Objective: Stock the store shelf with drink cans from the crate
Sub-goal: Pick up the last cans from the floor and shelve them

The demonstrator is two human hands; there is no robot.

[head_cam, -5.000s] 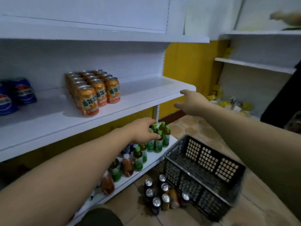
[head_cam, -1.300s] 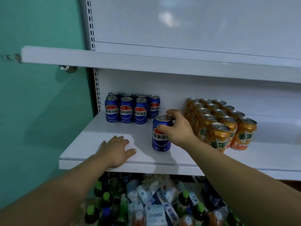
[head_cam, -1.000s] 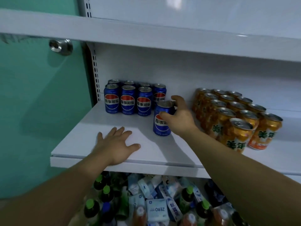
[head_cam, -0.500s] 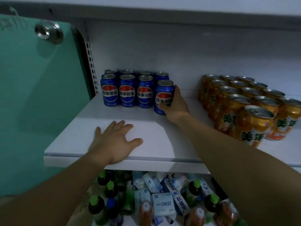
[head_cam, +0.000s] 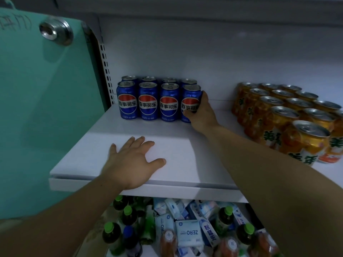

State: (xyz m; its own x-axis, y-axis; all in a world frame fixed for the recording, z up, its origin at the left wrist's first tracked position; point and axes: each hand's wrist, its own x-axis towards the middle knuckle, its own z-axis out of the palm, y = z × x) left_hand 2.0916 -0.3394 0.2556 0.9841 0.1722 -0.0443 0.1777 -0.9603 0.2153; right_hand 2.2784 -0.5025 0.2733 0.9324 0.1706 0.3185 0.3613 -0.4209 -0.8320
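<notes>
Right hand [head_cam: 201, 113] wraps the blue can [head_cam: 190, 102] at the front row's right end on the shelf [head_cam: 174, 143]. Left hand [head_cam: 130, 162] lies flat on the shelf. Can likely rigid, smooth, moderately heavy; side grip at mid-height suits.

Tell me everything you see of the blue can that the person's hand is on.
The blue can looks like shiny metal, with a silver top and a red, white and blue round logo crossed by Chinese lettering. It stands upright on the white shelf, at the right end of the front row of blue cans, close against its neighbour. The right hand grips it, thumb across the front, fingers round its right side.
</notes>
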